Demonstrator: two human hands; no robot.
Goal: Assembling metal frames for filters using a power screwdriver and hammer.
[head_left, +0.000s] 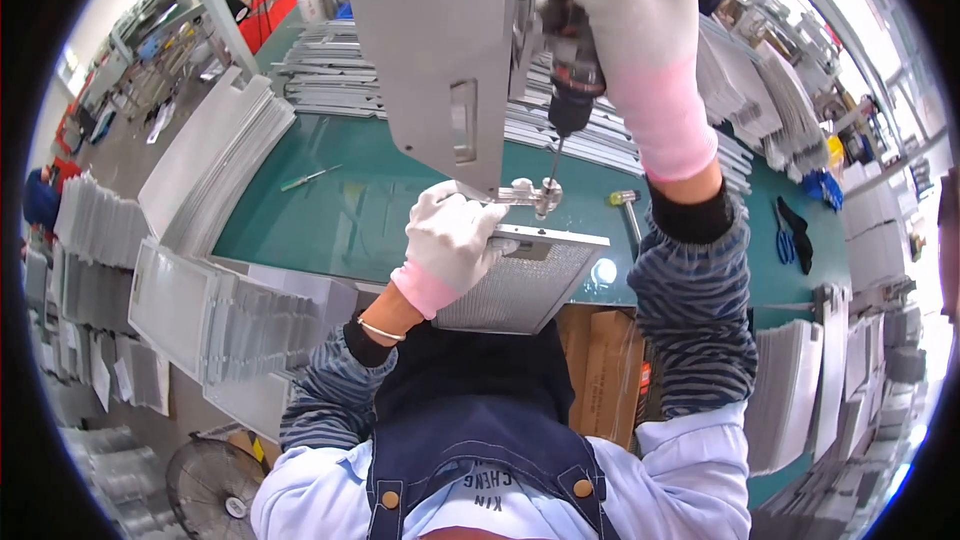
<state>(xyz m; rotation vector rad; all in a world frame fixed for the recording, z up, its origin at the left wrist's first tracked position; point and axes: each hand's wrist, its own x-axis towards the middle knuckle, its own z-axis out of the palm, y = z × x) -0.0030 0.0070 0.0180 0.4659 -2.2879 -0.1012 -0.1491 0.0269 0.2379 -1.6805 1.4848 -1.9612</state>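
Note:
My right hand (pixel 645 25), in a white glove with a pink cuff, is wrapped round a dark electric screwdriver (pixel 576 75) held upright. Its thin bit runs down into a small metal nozzle (pixel 546 198) on the arm of a large grey machine housing (pixel 430 50). Just below the nozzle, a framed metal mesh panel (pixel 525 285) stands tilted, its top edge under the nozzle. My gloved left hand (pixel 448 240) grips the panel's upper left corner, with its fingertips partly hidden. Whether a screw sits in the nozzle cannot be made out.
On the green table (pixel 300 210) lie a thin screwdriver (pixel 310 178), a small hammer (pixel 627 212) and blue-handled pliers (pixel 785 235). Metal strips (pixel 330 65) lie piled behind the machine. Stacked panels (pixel 215 170) stand at both sides; a cardboard box (pixel 608 370) is below the table.

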